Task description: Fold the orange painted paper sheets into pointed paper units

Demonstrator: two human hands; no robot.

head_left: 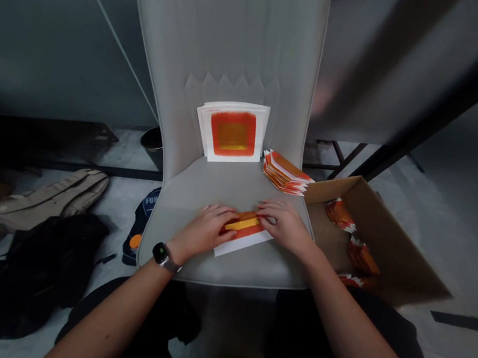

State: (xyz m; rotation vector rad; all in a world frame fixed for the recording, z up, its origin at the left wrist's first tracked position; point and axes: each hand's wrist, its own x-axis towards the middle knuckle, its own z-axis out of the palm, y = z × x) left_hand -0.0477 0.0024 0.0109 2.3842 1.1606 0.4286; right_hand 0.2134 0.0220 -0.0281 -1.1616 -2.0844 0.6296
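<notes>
1. Your fingers are curved down onto the folded orange-and-white sheet, left hand at one end and right hand at the other. Neither hand is spread wide, but I cannot tell whether you are pinching the sheet or only pressing it.
2. The sheet lies near the front edge of the grey chair seat, slightly askew. If your hands drift apart or press unevenly, it could shift and leave a crooked fold.
3. The pile of folded sheets sits at the seat's rear right corner, beside the cardboard box. A careless reach with your right arm could knock it to the floor or into the box.
4. The stack of orange-printed sheets leans against the chair backrest at the seat's rear edge. A bump to the chair could make it slide or topple forward.
</notes>
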